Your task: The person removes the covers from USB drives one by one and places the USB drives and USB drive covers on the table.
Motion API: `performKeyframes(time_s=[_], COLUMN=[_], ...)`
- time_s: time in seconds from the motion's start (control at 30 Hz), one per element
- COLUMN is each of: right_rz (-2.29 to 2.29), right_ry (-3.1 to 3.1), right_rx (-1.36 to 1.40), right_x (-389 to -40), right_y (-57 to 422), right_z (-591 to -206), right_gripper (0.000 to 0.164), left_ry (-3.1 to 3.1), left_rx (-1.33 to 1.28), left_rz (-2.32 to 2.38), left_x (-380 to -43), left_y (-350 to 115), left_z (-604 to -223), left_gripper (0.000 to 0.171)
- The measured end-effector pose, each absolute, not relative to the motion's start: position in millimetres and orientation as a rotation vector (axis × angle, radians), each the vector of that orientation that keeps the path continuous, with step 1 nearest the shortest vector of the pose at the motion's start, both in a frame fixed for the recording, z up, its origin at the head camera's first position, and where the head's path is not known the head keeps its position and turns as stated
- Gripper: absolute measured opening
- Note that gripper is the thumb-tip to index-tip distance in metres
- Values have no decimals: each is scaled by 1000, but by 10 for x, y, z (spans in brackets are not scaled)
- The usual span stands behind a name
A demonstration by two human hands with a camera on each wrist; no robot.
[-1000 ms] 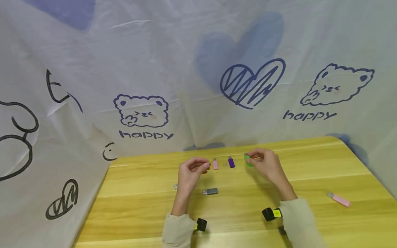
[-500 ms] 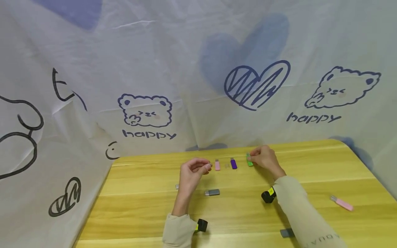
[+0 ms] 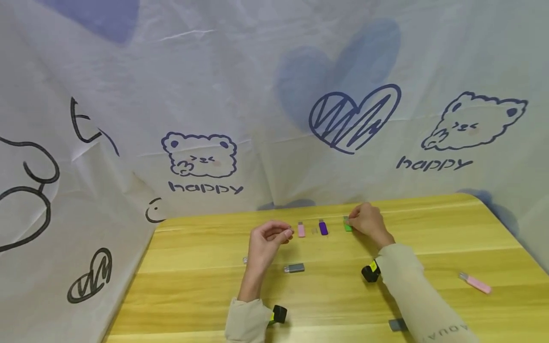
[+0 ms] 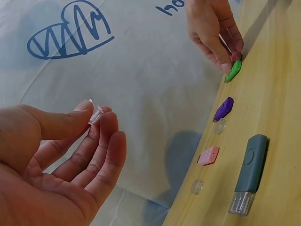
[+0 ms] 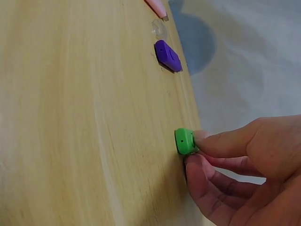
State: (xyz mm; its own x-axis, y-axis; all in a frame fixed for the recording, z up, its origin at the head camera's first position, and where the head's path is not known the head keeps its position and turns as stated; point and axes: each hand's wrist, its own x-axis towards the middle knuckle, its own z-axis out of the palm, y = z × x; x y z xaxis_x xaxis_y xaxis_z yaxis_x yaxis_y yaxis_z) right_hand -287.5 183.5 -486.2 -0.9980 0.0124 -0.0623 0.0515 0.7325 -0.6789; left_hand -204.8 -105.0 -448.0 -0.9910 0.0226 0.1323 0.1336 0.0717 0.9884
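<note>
My left hand (image 3: 267, 242) is raised above the table and pinches a small clear plastic cap (image 4: 96, 114) between thumb and fingertips. At the back of the table, my right hand (image 3: 369, 220) holds a green USB flash drive (image 5: 186, 141) by its connector end, thumb on one side and fingers on the other. The drive lies at the tabletop, its metal plug mostly covered by the fingers. Left of it in the head view lie a purple USB flash drive (image 3: 323, 227) and a pink one (image 3: 301, 230), uncapped, plugs facing the wall.
Clear caps (image 4: 219, 126) lie beside the purple and pink drives. A grey capped drive (image 3: 294, 268) sits nearer the front. Another grey drive (image 3: 397, 325) shows beside the right sleeve; a second pink drive (image 3: 476, 284) lies at the right. A white printed cloth (image 3: 274, 119) hangs behind the table.
My right hand has brought the green flash drive down to the tabletop, and its forearm has swung forward, uncovering more of the front grey drive. The left hand stays nearly still with the cap.
</note>
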Motion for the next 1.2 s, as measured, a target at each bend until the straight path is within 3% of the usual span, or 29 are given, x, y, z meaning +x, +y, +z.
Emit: performKeyframes(time_s=[0.23,0.5,0.83,1.2], right_rz=[-1160,-1395,-1491,-1407], right_ry=[2862,2737,2752,2848], right_rx=[32,-55,-68,11], right_x=[-2777,-2404,-1794,-1561], right_y=[1853,2005,2261,2424], right_z=[-4737,-4486,-4372,-4152], right_gripper=[25,28,35,36], left_ry=[-2238,-2241,-2474,-2728], left_rx=[-172,-233,-213,-386], left_rz=[-2101,-2056,-1869,-1390], left_x=[-2021,-2067,-2341,-2712], left_y=[-1034,-952,-529,-81], left_z=[-4512,-4591,-4559,-4761], left_gripper=[9,12,8,6])
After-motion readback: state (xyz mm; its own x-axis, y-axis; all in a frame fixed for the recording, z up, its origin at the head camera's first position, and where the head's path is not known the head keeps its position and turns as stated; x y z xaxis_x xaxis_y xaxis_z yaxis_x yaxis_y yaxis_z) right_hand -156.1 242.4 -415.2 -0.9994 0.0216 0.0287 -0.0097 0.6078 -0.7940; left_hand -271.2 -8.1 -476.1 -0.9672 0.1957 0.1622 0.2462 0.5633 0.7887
